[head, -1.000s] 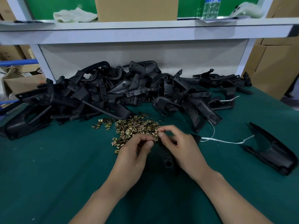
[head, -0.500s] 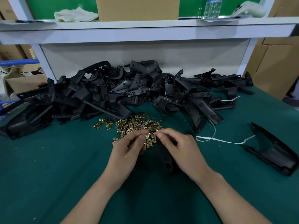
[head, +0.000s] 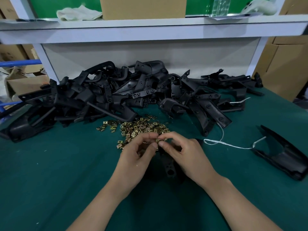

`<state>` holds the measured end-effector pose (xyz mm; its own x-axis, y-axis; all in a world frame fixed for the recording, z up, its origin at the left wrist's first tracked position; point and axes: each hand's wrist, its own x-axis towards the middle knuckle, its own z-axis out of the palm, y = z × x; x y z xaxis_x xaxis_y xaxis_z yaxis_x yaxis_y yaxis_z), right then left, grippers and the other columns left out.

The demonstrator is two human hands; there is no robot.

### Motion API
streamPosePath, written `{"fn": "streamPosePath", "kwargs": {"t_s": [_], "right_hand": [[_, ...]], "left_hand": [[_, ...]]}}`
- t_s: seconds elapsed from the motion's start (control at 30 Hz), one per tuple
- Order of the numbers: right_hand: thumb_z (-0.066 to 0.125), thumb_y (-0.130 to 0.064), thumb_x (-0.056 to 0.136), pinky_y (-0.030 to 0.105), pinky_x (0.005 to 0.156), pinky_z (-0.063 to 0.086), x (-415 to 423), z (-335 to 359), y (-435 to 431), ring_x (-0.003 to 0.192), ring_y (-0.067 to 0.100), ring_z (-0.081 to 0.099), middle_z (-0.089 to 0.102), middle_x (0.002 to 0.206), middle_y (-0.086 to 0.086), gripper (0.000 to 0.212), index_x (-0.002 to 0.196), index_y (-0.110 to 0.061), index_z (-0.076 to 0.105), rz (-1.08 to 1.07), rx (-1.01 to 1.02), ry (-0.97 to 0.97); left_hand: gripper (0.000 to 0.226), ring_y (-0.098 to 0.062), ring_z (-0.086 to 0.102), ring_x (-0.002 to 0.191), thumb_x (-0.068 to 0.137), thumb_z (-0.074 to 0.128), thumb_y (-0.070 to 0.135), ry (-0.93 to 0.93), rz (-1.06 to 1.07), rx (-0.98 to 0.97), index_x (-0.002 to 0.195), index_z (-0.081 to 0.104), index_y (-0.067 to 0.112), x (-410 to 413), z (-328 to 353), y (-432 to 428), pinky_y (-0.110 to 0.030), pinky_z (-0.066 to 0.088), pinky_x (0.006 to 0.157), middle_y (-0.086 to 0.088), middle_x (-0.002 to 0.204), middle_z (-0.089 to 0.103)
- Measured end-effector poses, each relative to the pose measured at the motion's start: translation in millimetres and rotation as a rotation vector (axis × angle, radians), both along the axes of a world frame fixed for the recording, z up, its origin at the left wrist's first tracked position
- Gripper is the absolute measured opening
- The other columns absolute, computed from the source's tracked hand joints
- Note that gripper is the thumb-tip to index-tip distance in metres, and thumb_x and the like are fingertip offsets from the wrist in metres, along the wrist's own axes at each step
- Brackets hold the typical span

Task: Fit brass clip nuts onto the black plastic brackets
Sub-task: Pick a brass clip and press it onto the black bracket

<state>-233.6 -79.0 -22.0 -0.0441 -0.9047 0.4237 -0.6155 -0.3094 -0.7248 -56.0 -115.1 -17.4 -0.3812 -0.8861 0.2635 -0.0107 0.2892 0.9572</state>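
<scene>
- Your forearms reach in from the near edge of the green-topped bench (head: 50, 189).
- 1 black bracket (head: 170, 169) lies flat on the bench under and between your hands, its round-holed end pointing at you. Whether either hand touches it cannot be told.
- Your left hand (head: 136, 159) has its fingers curled, with thumb and forefinger tips meeting on 1 brass clip nut (head: 159, 140).
- Your right hand (head: 190, 155) pinches that same nut from the other side between thumb and forefinger, its other fingers curled in.
- Just beyond your fingertips sits the loose heap of clip nuts (head: 143, 127), near the middle of the bench.
- A white string (head: 230, 145) trails from beside your right hand to a lone black part (head: 286, 159) near the right edge.
- The pile of black brackets (head: 116, 95) runs along the far edge, against the white back panel (head: 150, 52).
- Above it, the shelf (head: 150, 25) carries a cloth (head: 78, 13), a cardboard box (head: 143, 7) and a clear bottle (head: 220, 6).
</scene>
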Motion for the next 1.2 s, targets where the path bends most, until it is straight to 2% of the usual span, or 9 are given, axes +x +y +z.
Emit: {"fn": "streamPosePath", "kwargs": {"t_s": [0.23, 0.37, 0.47, 0.57, 0.7, 0.8, 0.9, 0.97, 1.2], "right_hand": [[0.061, -0.049, 0.097, 0.037, 0.062, 0.048, -1.2, -1.8, -1.0, 0.060, 0.017, 0.057, 0.064, 0.069, -0.003, 0.013, 0.103, -0.039, 0.066, 0.020, 0.017, -0.016], [0.059, -0.053, 0.097, 0.035, 0.061, 0.048, -1.9, -3.2, -1.4, 0.058, 0.014, 0.054, 0.062, 0.067, -0.006, 0.015, 0.102, -0.040, 0.064, 0.041, 0.015, -0.017], [0.057, -0.056, 0.097, 0.039, 0.065, 0.051, -1.2, -3.6, -1.8, 0.062, 0.015, 0.057, 0.063, 0.070, -0.005, 0.019, 0.108, -0.042, 0.064, 0.039, 0.021, -0.012], [0.055, -0.057, 0.097, 0.041, 0.070, 0.052, -0.7, -4.3, -2.5, 0.069, 0.015, 0.062, 0.067, 0.075, -0.008, 0.023, 0.111, -0.042, 0.064, 0.037, 0.029, 0.011], [0.050, -0.062, 0.096, 0.042, 0.068, 0.051, 0.1, -4.3, -3.1, 0.066, 0.016, 0.060, 0.068, 0.076, -0.007, 0.027, 0.112, -0.043, 0.063, 0.035, 0.037, 0.037], [0.049, -0.064, 0.095, 0.029, 0.061, 0.046, -0.1, -3.2, -2.5, 0.061, 0.014, 0.056, 0.066, 0.072, -0.009, 0.029, 0.111, -0.044, 0.063, 0.028, 0.028, 0.037], [0.052, -0.058, 0.098, 0.014, 0.057, 0.036, -0.5, -1.4, -1.2, 0.060, 0.008, 0.055, 0.061, 0.068, -0.022, 0.023, 0.110, -0.042, 0.064, 0.019, 0.012, 0.033], [0.053, -0.055, 0.099, 0.011, 0.057, 0.035, -0.3, -0.5, -0.7, 0.058, 0.007, 0.054, 0.058, 0.066, -0.026, 0.020, 0.109, -0.042, 0.063, 0.016, 0.011, 0.028], [0.051, -0.056, 0.099, 0.012, 0.057, 0.036, 0.5, 2.4, 0.7, 0.055, 0.008, 0.057, 0.061, 0.063, -0.011, 0.020, 0.109, -0.043, 0.063, 0.028, 0.032, 0.010]], "left_hand": [[0.029, -0.005, 0.066, 0.099, 0.098, 0.063, 0.014, -0.124, 0.071, -0.156, 0.108, 0.068, 0.040, -1.2, -0.7, 2.5, -0.010, 0.047, 0.080, 0.017, 0.104, 0.071], [0.021, -0.001, 0.065, 0.089, 0.097, 0.064, 0.018, -0.188, 0.142, -0.232, 0.106, 0.068, 0.036, -1.1, -1.2, 3.3, -0.008, 0.045, 0.072, 0.020, 0.098, 0.071], [0.017, -0.002, 0.063, 0.076, 0.096, 0.065, 0.022, -0.097, 0.126, -0.120, 0.099, 0.069, 0.038, -1.3, -0.8, 3.1, -0.013, 0.048, 0.067, 0.013, 0.088, 0.072], [0.016, -0.009, 0.063, 0.073, 0.095, 0.065, 0.023, -0.027, 0.098, -0.010, 0.094, 0.069, 0.038, -0.6, 0.4, 0.7, -0.016, 0.050, 0.067, 0.005, 0.079, 0.071], [0.019, -0.008, 0.063, 0.072, 0.097, 0.062, 0.017, 0.010, 0.049, -0.005, 0.092, 0.068, 0.034, 0.3, 2.1, 0.6, -0.015, 0.049, 0.066, 0.000, 0.081, 0.070], [0.021, -0.006, 0.063, 0.074, 0.098, 0.061, 0.014, 0.033, 0.027, -0.013, 0.095, 0.069, 0.033, 0.2, 2.6, 1.9, -0.015, 0.049, 0.067, 0.004, 0.083, 0.070], [0.024, -0.003, 0.064, 0.078, 0.097, 0.063, 0.013, 0.047, 0.024, 0.002, 0.099, 0.070, 0.036, -0.1, 2.6, 3.2, -0.015, 0.050, 0.070, 0.006, 0.088, 0.072], [0.027, -0.003, 0.064, 0.081, 0.096, 0.065, 0.012, 0.026, 0.030, -0.003, 0.101, 0.070, 0.038, -0.7, 2.7, 3.8, -0.017, 0.050, 0.072, 0.008, 0.092, 0.073], [0.022, 0.001, 0.064, 0.078, 0.096, 0.065, 0.013, 0.022, 0.046, 0.014, 0.105, 0.072, 0.032, -0.3, 3.0, 4.6, -0.013, 0.050, 0.071, 0.010, 0.091, 0.074]]}}
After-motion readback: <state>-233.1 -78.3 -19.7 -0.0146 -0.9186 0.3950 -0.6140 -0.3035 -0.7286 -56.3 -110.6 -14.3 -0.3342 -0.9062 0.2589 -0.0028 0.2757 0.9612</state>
